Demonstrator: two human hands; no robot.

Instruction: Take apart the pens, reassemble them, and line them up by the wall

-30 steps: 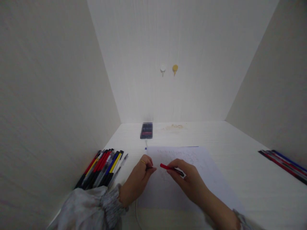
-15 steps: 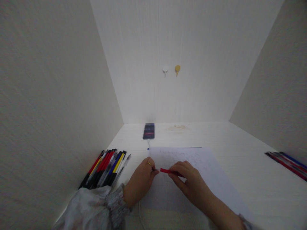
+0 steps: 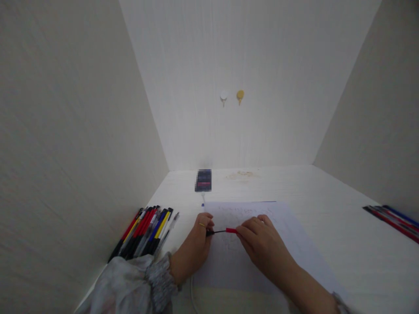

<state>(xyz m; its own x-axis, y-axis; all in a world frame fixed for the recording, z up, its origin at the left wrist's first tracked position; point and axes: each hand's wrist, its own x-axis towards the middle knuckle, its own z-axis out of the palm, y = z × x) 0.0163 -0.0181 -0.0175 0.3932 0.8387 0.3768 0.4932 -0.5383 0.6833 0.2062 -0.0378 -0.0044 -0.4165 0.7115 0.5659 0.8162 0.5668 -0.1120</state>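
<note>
Your slim red-and-black plastic pen [image 3: 225,230] lies crosswise: left hand [image 3: 194,245] pinches the black end, right hand [image 3: 262,244], fingers curled, apparently pinches the red.

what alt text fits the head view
A left hand and right hand hold a red pen between them over a sheet of paper on a white desk. A pile of pens lies left, more pens far right.

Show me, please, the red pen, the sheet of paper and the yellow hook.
red pen [image 3: 231,230], head view, exposed red barrel.
sheet of paper [image 3: 242,208], head view, bare far strip.
yellow hook [image 3: 240,94], head view, round base.
</note>
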